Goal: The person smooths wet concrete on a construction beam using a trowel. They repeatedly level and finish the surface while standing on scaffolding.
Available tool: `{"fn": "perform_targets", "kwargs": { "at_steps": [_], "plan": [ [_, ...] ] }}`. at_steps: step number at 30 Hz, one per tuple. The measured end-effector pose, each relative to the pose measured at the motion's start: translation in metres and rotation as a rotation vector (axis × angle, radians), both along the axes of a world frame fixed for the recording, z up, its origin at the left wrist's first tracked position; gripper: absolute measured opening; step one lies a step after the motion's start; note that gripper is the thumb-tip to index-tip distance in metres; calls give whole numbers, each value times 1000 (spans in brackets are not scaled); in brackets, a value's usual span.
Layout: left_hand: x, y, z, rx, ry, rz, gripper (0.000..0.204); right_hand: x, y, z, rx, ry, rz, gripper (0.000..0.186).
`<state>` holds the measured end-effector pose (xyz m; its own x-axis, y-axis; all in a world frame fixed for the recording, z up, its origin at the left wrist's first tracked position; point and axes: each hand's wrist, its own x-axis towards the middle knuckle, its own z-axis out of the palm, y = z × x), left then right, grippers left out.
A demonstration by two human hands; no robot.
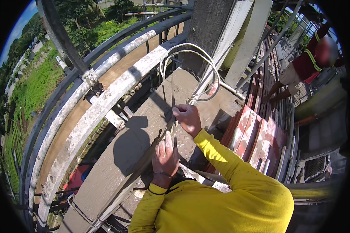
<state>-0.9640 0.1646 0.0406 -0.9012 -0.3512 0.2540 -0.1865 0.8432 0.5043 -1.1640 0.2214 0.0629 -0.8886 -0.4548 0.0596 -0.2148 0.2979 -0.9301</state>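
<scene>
Thin strip is sitting mid-frame over the grey slab, right hand pinching it, probably for control. Left hand is extending its fingers just below, maybe bracing; can't tell if it's gripping.

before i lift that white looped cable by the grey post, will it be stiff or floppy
Probably springy rather than limp: the white looped cable holds wide, rounded arches. It looks fairly light for its size, being thin strands around open space.
</scene>
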Motion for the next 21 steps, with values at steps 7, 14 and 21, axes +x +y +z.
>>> {"fn": "perform_targets", "kwargs": {
  "at_steps": [7,14,21],
  "plan": [
    [76,-14,-36,419,-105,-61,43,-143,18,5,651,473,-147,29],
    [197,-15,-103,635,-252,0,39,-199,-20,16,999,492,-173,24],
    [272,-7,-149,776,-327,176,44,-199,-27,16,1087,516,-95,29]
  ]
}}
